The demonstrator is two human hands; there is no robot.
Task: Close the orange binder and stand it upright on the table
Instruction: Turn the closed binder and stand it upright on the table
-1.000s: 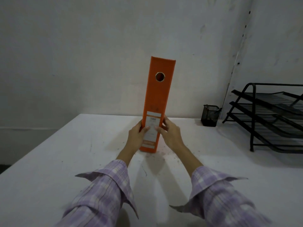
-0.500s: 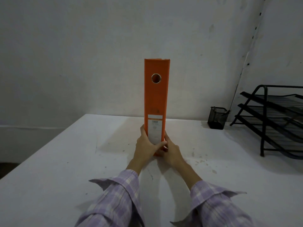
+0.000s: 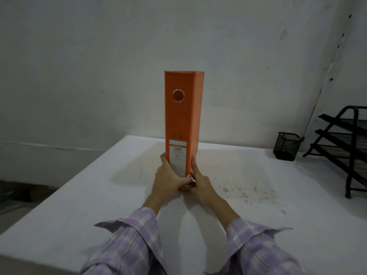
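From the head view, the tall orange cardboard lever-arch binder (image 3: 181,124) stands closed on its short bottom edge on the white tabletop (image 3: 79,205), near the table's middle, straight ahead of me at 12 o'clock. Its long axis runs vertically, top end toward the ceiling, with perhaps a slight lean I cannot judge for sure. The spine faces me, showing a metal-ringed finger hole (image 3: 178,95) in its upper part and a white paper label (image 3: 178,158) in its lower part; a narrow strip of the right cover shows at 3 o'clock of the spine.

My left hand (image 3: 168,179) wraps the bottom left corner of the binder, fingers curled along the left cover and thumb laid across the spine's foot. My right hand (image 3: 198,180) presses the bottom right side, fingers flat up the right cover, thumb meeting the left thumb at the base. Both hands are closed onto the binder. My sleeves are lilac plaid cloth (image 3: 135,241).

At 2 o'clock of the binder, by the wall, sits a small black mesh pen cup (image 3: 287,146), and just beside it at 3 o'clock a black wire stacking letter tray (image 3: 345,139).
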